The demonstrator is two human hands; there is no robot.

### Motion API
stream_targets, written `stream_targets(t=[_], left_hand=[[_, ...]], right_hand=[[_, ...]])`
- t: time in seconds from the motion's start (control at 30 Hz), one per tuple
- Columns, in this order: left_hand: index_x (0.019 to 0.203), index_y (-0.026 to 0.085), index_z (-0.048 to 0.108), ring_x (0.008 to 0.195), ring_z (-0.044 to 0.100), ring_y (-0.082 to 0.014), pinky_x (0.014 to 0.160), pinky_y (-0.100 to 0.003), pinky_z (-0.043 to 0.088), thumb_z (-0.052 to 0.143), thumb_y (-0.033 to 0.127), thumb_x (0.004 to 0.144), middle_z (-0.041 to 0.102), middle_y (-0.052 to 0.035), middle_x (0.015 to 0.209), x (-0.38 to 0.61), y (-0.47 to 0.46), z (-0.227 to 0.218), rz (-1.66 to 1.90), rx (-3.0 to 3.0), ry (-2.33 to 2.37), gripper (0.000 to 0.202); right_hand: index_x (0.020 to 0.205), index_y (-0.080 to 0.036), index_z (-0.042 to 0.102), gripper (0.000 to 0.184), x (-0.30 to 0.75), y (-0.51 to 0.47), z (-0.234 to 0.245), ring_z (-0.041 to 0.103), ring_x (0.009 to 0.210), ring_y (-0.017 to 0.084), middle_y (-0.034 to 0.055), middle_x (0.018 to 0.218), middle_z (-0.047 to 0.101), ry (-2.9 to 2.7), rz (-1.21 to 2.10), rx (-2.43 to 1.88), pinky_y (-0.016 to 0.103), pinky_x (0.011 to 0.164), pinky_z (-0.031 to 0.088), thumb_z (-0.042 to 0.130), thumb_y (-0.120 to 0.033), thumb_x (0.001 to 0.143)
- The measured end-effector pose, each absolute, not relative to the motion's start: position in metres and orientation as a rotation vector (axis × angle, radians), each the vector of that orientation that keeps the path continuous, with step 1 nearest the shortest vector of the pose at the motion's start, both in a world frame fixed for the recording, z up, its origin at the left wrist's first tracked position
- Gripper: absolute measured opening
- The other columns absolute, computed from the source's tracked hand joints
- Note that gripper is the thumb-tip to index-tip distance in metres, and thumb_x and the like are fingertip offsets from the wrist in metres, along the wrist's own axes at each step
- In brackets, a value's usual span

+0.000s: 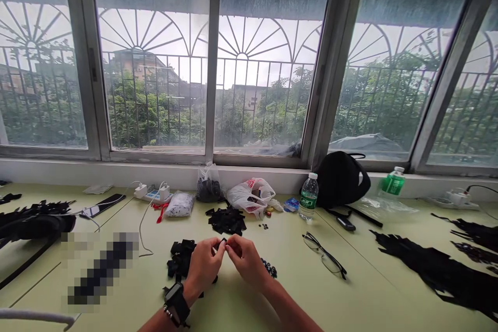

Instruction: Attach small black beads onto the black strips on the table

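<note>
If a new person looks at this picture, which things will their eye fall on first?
The wide window comes first, with its fan-shaped iron bars and green trees behind them. Below it, on the pale green desk, the left hand and right hand pinch a small black piece together. Long black strips on the right of the desk also stand out.
</note>
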State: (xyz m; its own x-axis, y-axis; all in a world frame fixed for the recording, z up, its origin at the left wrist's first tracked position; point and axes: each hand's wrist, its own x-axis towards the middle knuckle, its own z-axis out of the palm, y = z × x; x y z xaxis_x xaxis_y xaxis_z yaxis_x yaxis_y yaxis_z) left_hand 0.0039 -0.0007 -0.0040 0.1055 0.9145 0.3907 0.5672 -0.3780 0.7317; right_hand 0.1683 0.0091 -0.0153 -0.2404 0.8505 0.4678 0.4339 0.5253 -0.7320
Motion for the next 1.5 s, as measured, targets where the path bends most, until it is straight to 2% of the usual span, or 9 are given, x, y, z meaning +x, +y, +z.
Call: stream_targets(t=[0.23, 0.4, 0.57, 0.67, 0.77, 0.87, 1.03, 1.27, 1.5], left_hand=[[0.064, 0.019, 0.064, 0.056, 0.045, -0.0146, 0.054, -0.026, 0.023, 0.052, 0.051, 0.091, 0.057, 0.0004, 0.059, 0.004, -0.004, 0.0, 1.125, 2.005, 1.462, 0.043], [0.056, 0.02, 0.05, 0.054, 0.039, -0.0136, 0.054, -0.027, 0.02, 0.054, 0.047, 0.088, 0.045, 0.0028, 0.053, 0.005, -0.008, 0.005, 1.23, 1.98, 1.59, 0.042], [0.056, 0.022, 0.034, 0.053, 0.036, -0.0136, 0.057, -0.028, 0.022, 0.054, 0.029, 0.081, 0.036, 0.0044, 0.053, 0.001, -0.006, 0.009, 1.447, 1.9, 1.761, 0.032], [0.06, 0.024, 0.03, 0.059, 0.042, -0.0163, 0.06, -0.028, 0.029, 0.049, 0.013, 0.075, 0.041, 0.0026, 0.059, -0.002, -0.005, 0.012, 1.602, 1.93, 1.764, 0.026], [0.063, 0.024, 0.034, 0.071, 0.05, -0.0198, 0.071, -0.029, 0.037, 0.044, 0.002, 0.064, 0.049, -0.0001, 0.067, -0.003, -0.006, 0.014, 1.71, 2.03, 1.624, 0.024], [0.066, 0.024, 0.041, 0.077, 0.052, -0.0204, 0.076, -0.031, 0.04, 0.042, -0.001, 0.059, 0.053, -0.0003, 0.071, -0.002, -0.009, 0.015, 1.716, 2.09, 1.46, 0.026], [0.066, 0.023, 0.046, 0.075, 0.056, -0.0185, 0.072, -0.029, 0.041, 0.042, 0.0, 0.067, 0.055, -0.0001, 0.071, 0.002, -0.012, 0.015, 1.648, 2.074, 1.325, 0.024], [0.065, 0.021, 0.053, 0.068, 0.053, -0.0157, 0.064, -0.027, 0.037, 0.045, 0.002, 0.072, 0.056, -0.0002, 0.072, 0.004, -0.012, 0.014, 1.556, 2.082, 1.247, 0.022], [0.068, 0.02, 0.053, 0.068, 0.052, -0.0141, 0.063, -0.025, 0.037, 0.044, -0.001, 0.07, 0.057, 0.001, 0.073, 0.005, -0.01, 0.006, 1.511, 2.159, 1.188, 0.023]], right_hand=[[0.077, -0.02, 0.052, 0.016, 0.168, 0.011, -0.017, 0.037, 0.057, 0.011, -0.0061, 0.061, 0.045, -1.855, 0.623, -1.076, 0.022, 0.053, 0.028, 0.057, -0.03, 0.089], [0.073, -0.021, 0.046, 0.014, 0.17, 0.01, -0.016, 0.038, 0.057, 0.011, -0.0067, 0.061, 0.045, -1.883, 0.563, -1.114, 0.022, 0.055, 0.028, 0.055, -0.021, 0.084], [0.067, -0.021, 0.043, 0.014, 0.174, 0.01, -0.016, 0.04, 0.057, 0.01, -0.0073, 0.059, 0.045, -1.985, 0.462, -1.201, 0.021, 0.056, 0.029, 0.052, -0.012, 0.074], [0.064, -0.02, 0.042, 0.016, 0.178, 0.01, -0.015, 0.04, 0.057, 0.01, -0.0075, 0.058, 0.046, -2.055, 0.359, -1.26, 0.022, 0.056, 0.027, 0.052, -0.009, 0.069], [0.061, -0.019, 0.042, 0.016, 0.183, 0.01, -0.012, 0.039, 0.056, 0.009, -0.0074, 0.057, 0.047, -2.086, 0.294, -1.275, 0.022, 0.056, 0.025, 0.053, -0.009, 0.068], [0.059, -0.019, 0.041, 0.017, 0.189, 0.009, -0.007, 0.039, 0.055, 0.009, -0.0071, 0.056, 0.047, -2.095, 0.26, -1.275, 0.023, 0.055, 0.024, 0.053, -0.009, 0.068], [0.056, -0.018, 0.041, 0.018, 0.198, 0.011, -0.004, 0.037, 0.054, 0.009, -0.0066, 0.054, 0.044, -2.1, 0.246, -1.344, 0.024, 0.054, 0.022, 0.054, -0.01, 0.064], [0.053, -0.018, 0.04, 0.019, 0.21, 0.016, -0.006, 0.037, 0.056, 0.01, -0.0052, 0.054, 0.043, -2.108, 0.234, -1.476, 0.025, 0.055, 0.023, 0.054, -0.01, 0.063], [0.056, -0.018, 0.046, 0.016, 0.214, 0.013, 0.0, 0.041, 0.061, 0.011, -0.002, 0.06, 0.053, -2.169, 0.15, -1.571, 0.025, 0.058, 0.024, 0.058, -0.012, 0.065]])
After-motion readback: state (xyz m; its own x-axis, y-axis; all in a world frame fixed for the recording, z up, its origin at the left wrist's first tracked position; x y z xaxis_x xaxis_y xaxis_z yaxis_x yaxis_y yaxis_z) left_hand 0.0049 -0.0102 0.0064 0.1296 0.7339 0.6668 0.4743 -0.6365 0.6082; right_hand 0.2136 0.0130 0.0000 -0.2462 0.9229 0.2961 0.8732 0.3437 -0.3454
